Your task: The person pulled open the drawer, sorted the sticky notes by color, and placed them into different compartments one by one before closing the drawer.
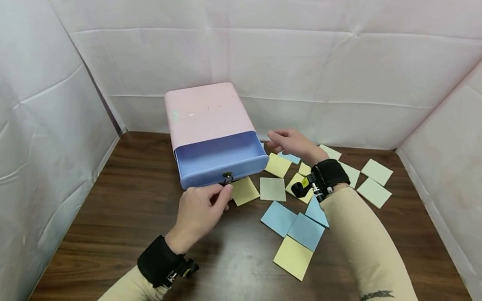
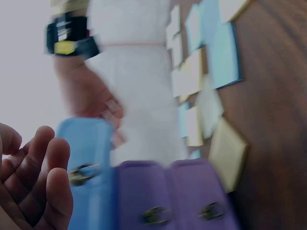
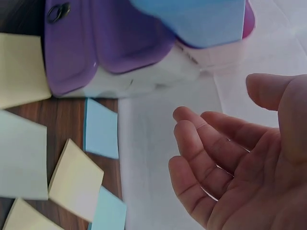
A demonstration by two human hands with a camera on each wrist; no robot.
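Pinching the blue drawer's (image 1: 218, 160) knob, left hand (image 1: 198, 213); right hand (image 1: 293, 144) slack.

A makeshift recording booth or test enclosure is shown rather than a lived-in room. A dark wood-grain bench (image 1: 222, 268) is closed in on three sides by creased white sheeting (image 1: 317, 66), with fold lines visible across the panels. Black camera straps (image 1: 158, 262) are worn on both wrists. Only a small pink drawer box (image 1: 203, 113) and scattered coloured sticky-note pads (image 1: 298, 232) are laid out, as in a staged data-collection setup.
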